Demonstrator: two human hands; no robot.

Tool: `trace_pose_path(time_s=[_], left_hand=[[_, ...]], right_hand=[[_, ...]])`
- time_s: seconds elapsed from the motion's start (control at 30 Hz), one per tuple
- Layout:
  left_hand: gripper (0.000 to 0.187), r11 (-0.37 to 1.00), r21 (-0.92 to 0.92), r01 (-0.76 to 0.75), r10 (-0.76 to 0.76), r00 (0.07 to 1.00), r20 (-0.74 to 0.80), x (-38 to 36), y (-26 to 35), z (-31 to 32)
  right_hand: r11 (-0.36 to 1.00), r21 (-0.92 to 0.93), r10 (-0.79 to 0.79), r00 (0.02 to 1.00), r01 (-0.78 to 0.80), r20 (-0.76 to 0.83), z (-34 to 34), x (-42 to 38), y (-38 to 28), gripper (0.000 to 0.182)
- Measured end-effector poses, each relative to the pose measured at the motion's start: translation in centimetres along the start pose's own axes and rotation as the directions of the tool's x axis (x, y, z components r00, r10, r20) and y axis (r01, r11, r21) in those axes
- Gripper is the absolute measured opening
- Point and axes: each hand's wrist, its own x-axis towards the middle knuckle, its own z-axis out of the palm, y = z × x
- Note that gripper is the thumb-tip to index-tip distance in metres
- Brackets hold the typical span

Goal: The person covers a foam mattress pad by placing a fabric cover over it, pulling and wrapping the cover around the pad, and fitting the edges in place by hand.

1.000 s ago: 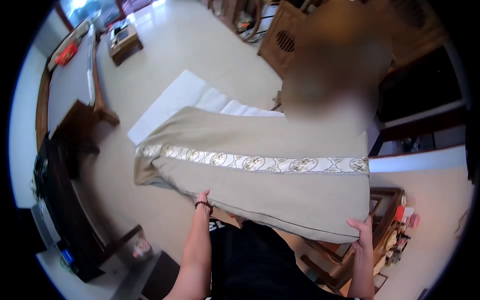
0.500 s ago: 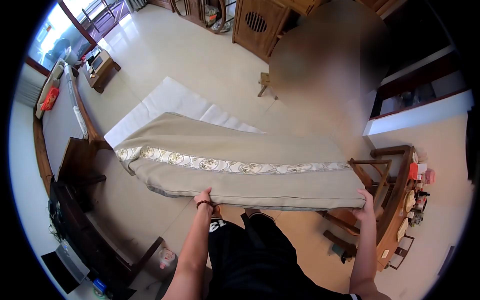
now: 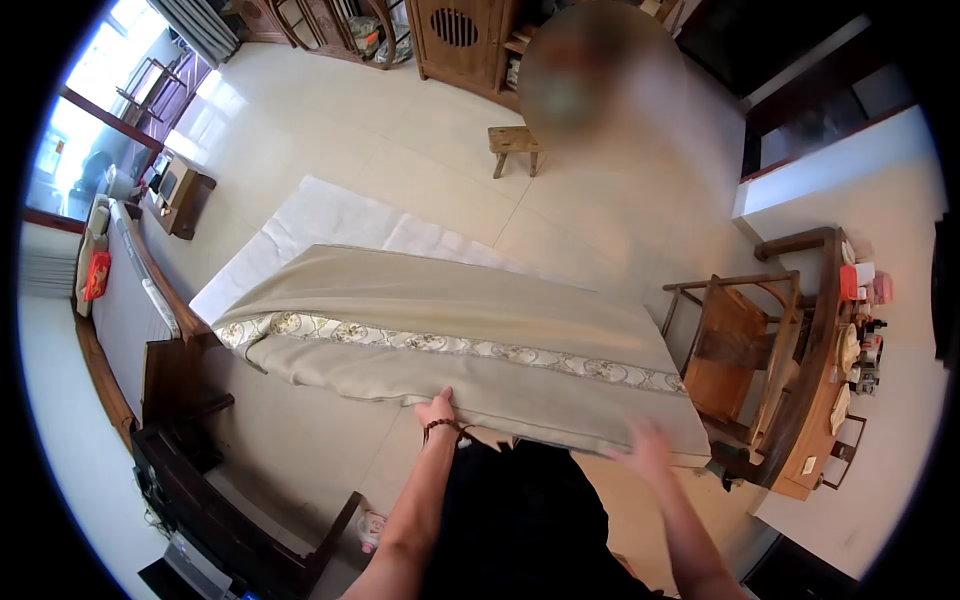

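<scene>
A long beige cushion cover [image 3: 480, 400] with a flowered white band along its length stretches across in front of me, its left end drooping in folds. My left hand [image 3: 436, 408], with a beaded bracelet at the wrist, is closed on its near edge, left of the middle. My right hand [image 3: 645, 450] is at the near edge farther right, its fingers smeared by motion. Partly hidden behind the cover, a white sheet [image 3: 325, 215] lies on the floor.
Wooden chair [image 3: 725, 350] and long wooden table [image 3: 815, 400] with small items stand right. At left are a wooden sofa [image 3: 150, 265] and dark furniture [image 3: 210, 500]. A small stool [image 3: 514, 140] stands ahead, near a wooden cabinet [image 3: 460, 45]. A bottle [image 3: 372, 528] is at lower left.
My right hand has left the cover's right corner and moved left along the near edge. The cover's right end hangs lower; my left hand keeps its hold. The view has shifted.
</scene>
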Motion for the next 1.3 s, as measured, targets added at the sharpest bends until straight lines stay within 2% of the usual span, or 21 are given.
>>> trace_pose_path(time_s=[0.07, 0.17, 0.2, 0.23, 0.27, 0.3, 0.33, 0.43, 0.47, 0.57, 0.6, 0.67, 0.7, 0.77, 0.9, 0.97, 1.03, 1.07, 1.17, 1.2, 1.3], left_hand=[[0.046, 0.997, 0.021, -0.069, 0.069, 0.998, 0.006, -1.1, 0.5, 1.7], [0.054, 0.980, 0.043, -0.196, 0.193, 0.978, 0.078, -0.4, 0.8, 4.9], [0.061, 0.959, 0.018, -0.284, 0.277, 0.945, 0.173, 1.7, -0.7, 6.6], [0.065, 0.959, 0.171, -0.227, 0.205, 0.969, 0.138, 1.0, 0.6, 7.9], [0.067, 0.978, 0.118, -0.172, 0.144, 0.966, 0.215, -1.8, 4.8, 8.2], [0.059, 0.928, 0.134, -0.348, 0.317, 0.925, 0.208, 0.1, 3.5, 10.7], [0.061, 0.961, -0.050, -0.272, 0.265, 0.855, 0.446, 1.5, 4.8, 11.4], [0.072, 0.978, -0.148, -0.148, 0.210, 0.678, 0.704, 3.6, 8.0, 11.5], [0.072, 0.977, -0.157, -0.147, 0.215, 0.689, 0.692, 4.7, 9.5, 9.7], [0.073, 0.745, -0.550, 0.377, -0.078, 0.868, 0.490, 10.3, 13.6, 4.3], [0.070, 0.729, -0.621, 0.290, 0.005, 0.904, 0.428, 14.7, 14.2, 2.4], [0.064, 0.799, -0.586, -0.135, 0.323, 0.918, 0.230, 20.5, 17.4, 0.2], [0.064, 0.799, -0.588, -0.126, 0.309, 0.925, 0.220, 21.8, 19.9, 0.1], [0.052, 0.894, -0.434, 0.110, -0.003, 0.971, 0.240, 23.1, 25.2, -0.4], [0.062, 0.969, -0.217, -0.122, 0.149, 0.982, 0.114, 20.6, 30.2, 4.1], [0.060, 0.939, -0.253, -0.231, 0.276, 0.947, 0.162, 18.7, 32.4, 6.3], [0.059, 0.953, -0.152, -0.260, 0.293, 0.918, 0.267, 18.5, 33.7, 9.1], [0.067, 0.941, -0.114, -0.319, 0.339, 0.875, 0.347, 17.4, 35.3, 10.0], [0.077, 0.890, 0.026, -0.456, 0.372, 0.758, 0.536, 13.7, 40.3, 9.9], [0.084, 0.853, 0.181, -0.489, 0.265, 0.706, 0.657, 14.7, 41.1, 10.1], [0.065, 0.600, -0.078, -0.796, 0.571, 0.358, 0.739, 19.2, 41.5, 9.8]], right_hand=[[0.943, -0.210, -0.279, 0.957, 0.257, -0.080, 1.6, 0.8, -7.8, 0.088], [0.872, -0.317, -0.462, 0.840, 0.372, -0.285, 3.0, 6.6, -16.2, 0.068], [0.882, -0.325, -0.435, 0.856, 0.343, -0.278, 3.0, 9.5, -17.4, 0.062], [0.890, -0.331, -0.409, 0.871, 0.315, -0.271, 2.5, 12.2, -19.2, 0.058], [0.925, -0.300, -0.307, 0.923, 0.232, -0.231, 0.2, 14.2, -21.0, 0.058], [0.950, -0.277, -0.199, 0.962, 0.143, -0.189, -2.5, 15.6, -21.8, 0.059], [0.948, -0.294, -0.181, 0.968, 0.124, -0.172, -4.3, 17.1, -22.2, 0.058], [0.969, -0.241, -0.099, 0.977, 0.052, -0.187, -8.9, 22.1, -23.2, 0.051], [0.962, -0.251, -0.169, 0.962, 0.112, -0.216, -9.7, 23.6, -22.9, 0.050], [0.945, -0.264, -0.263, 0.926, 0.191, -0.270, -12.4, 25.9, -23.0, 0.049], [0.937, -0.278, -0.285, 0.921, 0.210, -0.266, -13.4, 26.7, -23.8, 0.049], [0.961, -0.206, -0.234, 0.935, 0.182, -0.266, -14.4, 27.0, -24.1, 0.045], [0.958, -0.217, -0.241, 0.938, 0.189, -0.250, -14.9, 27.9, -23.9, 0.045], [0.969, -0.148, -0.232, 0.932, 0.197, -0.279, -15.7, 29.0, -23.1, 0.043], [0.972, -0.219, -0.131, 0.968, 0.084, -0.212, -18.7, 30.7, -22.2, 0.049], [0.910, -0.367, -0.172, 0.980, 0.195, 0.095, -19.2, 30.8, -25.4, 0.060], [0.917, -0.090, -0.378, 0.919, 0.389, 0.116, -17.1, 30.2, -32.3, 0.065], [0.827, -0.137, -0.547, 0.837, 0.545, 0.030, -14.3, 31.4, -34.8, 0.074], [0.864, -0.238, -0.491, 0.846, 0.443, -0.208, -13.4, 30.9, -49.4, 0.067], [0.866, -0.233, -0.490, 0.843, 0.442, -0.222, -13.9, 32.0, -52.4, 0.067], [0.931, -0.177, -0.361, 0.875, 0.319, -0.323, -16.3, 35.7, -57.7, 0.058]])
